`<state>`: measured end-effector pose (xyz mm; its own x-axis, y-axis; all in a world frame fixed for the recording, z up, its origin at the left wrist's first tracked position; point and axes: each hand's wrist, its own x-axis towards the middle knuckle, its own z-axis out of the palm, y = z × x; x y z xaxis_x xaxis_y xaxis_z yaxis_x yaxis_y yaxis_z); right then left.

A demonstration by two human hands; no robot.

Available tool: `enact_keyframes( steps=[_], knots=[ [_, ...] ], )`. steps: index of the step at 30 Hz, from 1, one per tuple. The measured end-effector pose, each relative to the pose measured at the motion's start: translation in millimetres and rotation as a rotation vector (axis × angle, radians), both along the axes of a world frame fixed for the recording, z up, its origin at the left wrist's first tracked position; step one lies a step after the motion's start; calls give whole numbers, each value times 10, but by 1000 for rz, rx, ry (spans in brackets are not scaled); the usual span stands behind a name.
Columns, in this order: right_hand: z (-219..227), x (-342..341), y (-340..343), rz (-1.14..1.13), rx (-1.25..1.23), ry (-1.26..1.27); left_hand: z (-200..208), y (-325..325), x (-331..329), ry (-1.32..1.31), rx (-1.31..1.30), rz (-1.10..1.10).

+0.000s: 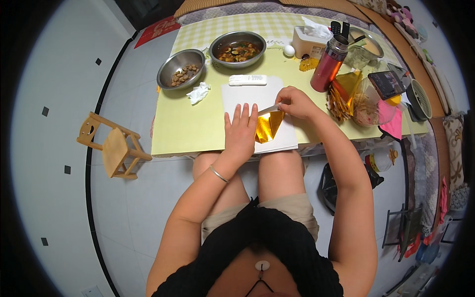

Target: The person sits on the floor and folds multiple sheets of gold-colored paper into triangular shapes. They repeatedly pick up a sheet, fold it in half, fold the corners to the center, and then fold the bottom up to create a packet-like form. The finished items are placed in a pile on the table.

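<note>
A sheet of shiny gold foil paper point(269, 127), partly folded into an angular shape, lies on a stack of white paper point(236, 94) near the table's front edge. My left hand point(240, 129) rests flat with fingers stretched out, its edge over the left side of the foil. Thumb and fingers of my right hand point(295, 103) pinch the foil's upper right corner, where a strip of its pale back side shows. Just beyond the paper lies a white oblong case point(247, 80).
Metal bowls of nuts point(163, 74) and soupy food point(213, 49) stand at the far left, near a crumpled tissue point(199, 93). To the right are a red thermos point(326, 69), folded gold papers point(341, 101), a phone point(386, 84) and a tissue box point(304, 42). A small wooden chair point(115, 146) stands left.
</note>
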<state>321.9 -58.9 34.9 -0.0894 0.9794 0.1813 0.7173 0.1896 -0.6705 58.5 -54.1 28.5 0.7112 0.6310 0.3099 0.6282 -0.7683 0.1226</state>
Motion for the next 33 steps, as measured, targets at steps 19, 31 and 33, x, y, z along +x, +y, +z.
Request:
enact_keyframes(
  steps=[19,31,33],
  knots=[
    [71,130,-143,82,-372,299,-22,67,-27,0,62,-106],
    [14,8,-378,-29,103,-182,40,51,-56,3,63,-161],
    [39,-21,-417,22,281,-310,30,38,-58,-34,35,-186]
  ],
)
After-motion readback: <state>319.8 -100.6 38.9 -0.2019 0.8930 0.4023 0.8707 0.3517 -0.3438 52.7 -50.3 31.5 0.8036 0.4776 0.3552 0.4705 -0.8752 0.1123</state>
